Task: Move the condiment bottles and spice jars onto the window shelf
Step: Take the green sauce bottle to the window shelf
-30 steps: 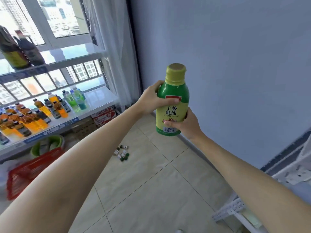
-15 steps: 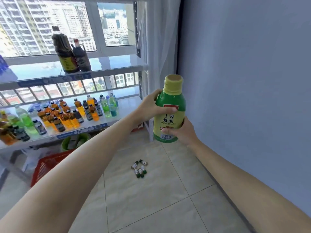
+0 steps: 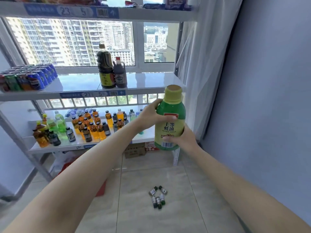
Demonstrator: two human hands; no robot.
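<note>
- Oyster sauce bottle (image 3: 170, 118), green with a yellow cap, is held upright in the air in front of the window shelf (image 3: 80, 91), off its right end and apart from it
- Left hand (image 3: 149, 115) curls round the bottle's upper left side; right hand (image 3: 182, 138) grips its lower part, fingers wrapped across the label
- Two dark sauce bottles (image 3: 111, 71) stand on that shelf, touching; blue cans (image 3: 33, 78) sit at its left
- Small jars (image 3: 158, 196) lie clustered on the floor tiles
</note>
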